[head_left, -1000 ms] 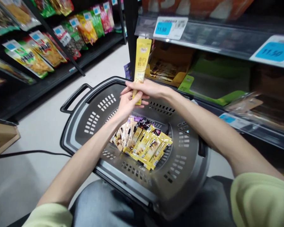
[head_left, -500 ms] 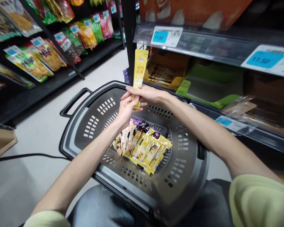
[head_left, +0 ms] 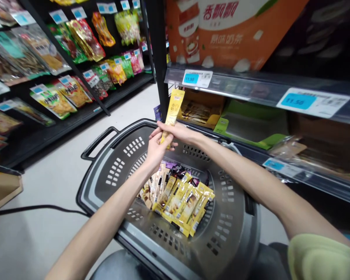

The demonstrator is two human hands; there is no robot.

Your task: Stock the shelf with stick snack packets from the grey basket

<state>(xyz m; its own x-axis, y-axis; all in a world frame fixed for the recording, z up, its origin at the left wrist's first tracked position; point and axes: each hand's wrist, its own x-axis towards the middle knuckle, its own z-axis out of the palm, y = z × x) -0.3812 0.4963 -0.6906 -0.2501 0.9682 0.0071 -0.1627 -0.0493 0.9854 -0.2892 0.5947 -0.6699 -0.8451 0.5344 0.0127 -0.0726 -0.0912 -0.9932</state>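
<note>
Both my hands meet over the far side of a grey shopping basket. Between them a slim yellow milk tea sachet points up, its top leaning to the right. My left hand pinches its lower end with the thumb in front. My right hand closes on it from the other side, thumb across the front; some of its fingers are hidden behind. Below, several yellow sachets lie side by side on the basket floor, next to beige sachets and purple-and-black packets.
At right, a shelf holds an open carton of sachets and a green display box; an orange carton sits above. Snack bags fill the left rack. The basket's handle sticks out; a cardboard box stands far left.
The view has tipped upward, so everything sits lower in the picture. The sachet's top now leans more to the right. Both hands keep their hold on it.
</note>
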